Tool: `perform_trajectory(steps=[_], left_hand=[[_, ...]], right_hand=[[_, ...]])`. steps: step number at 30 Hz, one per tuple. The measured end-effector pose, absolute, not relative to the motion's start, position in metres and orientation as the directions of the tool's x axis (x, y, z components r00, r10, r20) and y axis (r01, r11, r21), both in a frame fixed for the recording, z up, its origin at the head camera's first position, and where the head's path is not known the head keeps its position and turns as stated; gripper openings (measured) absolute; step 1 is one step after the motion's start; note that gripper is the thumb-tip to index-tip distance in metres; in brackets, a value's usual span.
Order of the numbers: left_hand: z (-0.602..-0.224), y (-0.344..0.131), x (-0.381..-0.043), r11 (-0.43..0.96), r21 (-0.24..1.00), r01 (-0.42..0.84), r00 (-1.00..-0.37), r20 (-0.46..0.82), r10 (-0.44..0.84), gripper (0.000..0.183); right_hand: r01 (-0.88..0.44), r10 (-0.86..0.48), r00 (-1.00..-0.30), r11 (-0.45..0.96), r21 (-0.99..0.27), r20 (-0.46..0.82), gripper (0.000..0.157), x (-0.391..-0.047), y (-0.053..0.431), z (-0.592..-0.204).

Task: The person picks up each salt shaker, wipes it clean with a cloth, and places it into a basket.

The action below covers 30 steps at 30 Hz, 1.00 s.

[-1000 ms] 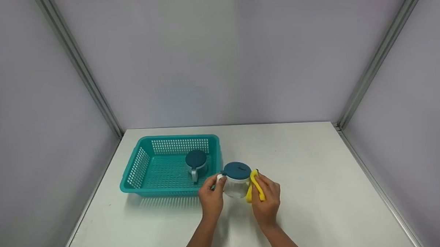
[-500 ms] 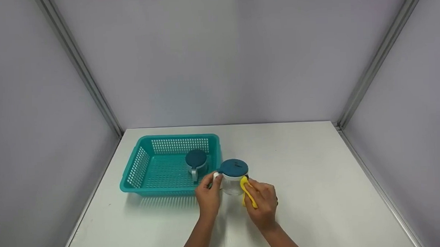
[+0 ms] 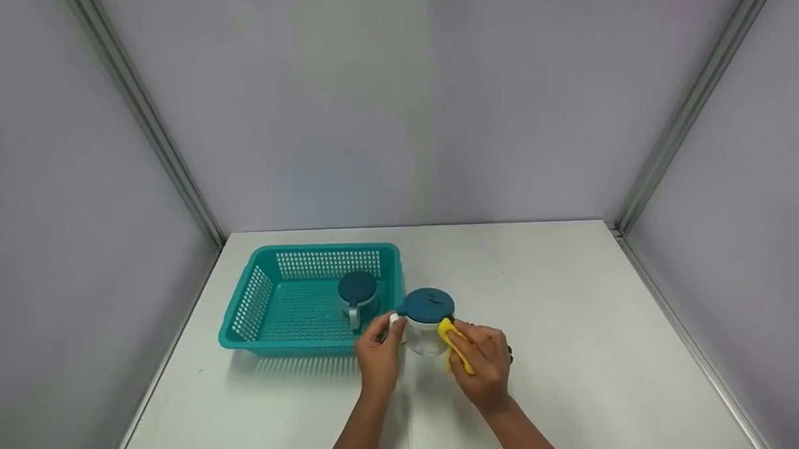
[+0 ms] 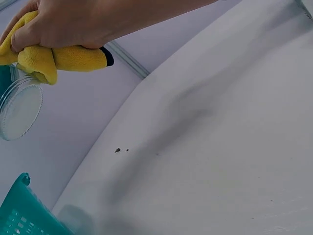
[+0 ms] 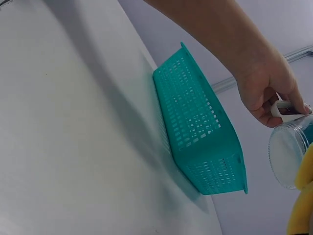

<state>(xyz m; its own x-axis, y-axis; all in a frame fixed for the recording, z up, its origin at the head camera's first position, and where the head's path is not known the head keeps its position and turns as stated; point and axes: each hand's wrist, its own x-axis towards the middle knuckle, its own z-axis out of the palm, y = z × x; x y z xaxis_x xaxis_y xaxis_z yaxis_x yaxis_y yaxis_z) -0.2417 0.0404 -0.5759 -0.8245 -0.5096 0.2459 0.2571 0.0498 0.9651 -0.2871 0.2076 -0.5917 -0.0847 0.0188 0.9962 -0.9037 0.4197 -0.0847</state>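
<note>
My left hand [image 3: 377,358] grips the white handle [image 5: 285,110] of a clear glass jar [image 3: 425,340] with a blue lid [image 3: 429,305]. In the wrist views the jar's round base [image 4: 22,112] shows, held above the table. A folded yellow cloth [image 3: 455,347] with a dark edge is pinched in my right hand [image 3: 485,364], pressed against the jar's right side just under the lid. The left wrist view shows the cloth bunched under the right thumb. A second jar with a blue lid [image 3: 357,288] and pale handle stands inside the teal basket [image 3: 244,353].
The basket sits on the white table [image 3: 561,298], left of both hands, its right wall close to the held jar. Grey panels [image 3: 342,107] rise behind the table and along both sides. A few dark specks [image 4: 118,150] lie on the tabletop.
The jar has shifted slightly up and left, then a little right. The cloth in my right hand has slid from the jar's right edge toward its front. The basket has stayed put.
</note>
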Motion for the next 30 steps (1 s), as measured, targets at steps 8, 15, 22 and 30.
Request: perform_trajectory(steps=[8, 15, 22, 30], left_hand=[[-0.575, 0.037, -0.241, -0.039, 0.981, 0.189, -0.862, 0.147, -0.486, 0.022], [-0.572, 0.032, -0.242, -0.057, 0.989, 0.134, -0.889, 0.094, -0.449, 0.023], [-0.572, 0.031, -0.240, -0.053, 0.989, 0.135, -0.889, 0.098, -0.447, 0.027], [-0.575, 0.031, -0.241, -0.117, 0.983, 0.145, -0.904, 0.084, -0.420, 0.027]], right_hand=[[-0.885, 0.056, -0.124, 0.446, -0.136, 0.991, 0.025, -0.296, 0.213, -0.593], [-0.891, 0.006, -0.032, 0.453, -0.032, 0.999, 0.023, -0.305, 0.221, -0.592], [-0.897, -0.038, 0.016, 0.441, 0.031, 0.999, 0.020, -0.314, 0.227, -0.589], [-0.891, -0.062, -0.070, 0.452, -0.035, 0.996, 0.022, -0.319, 0.230, -0.590]])
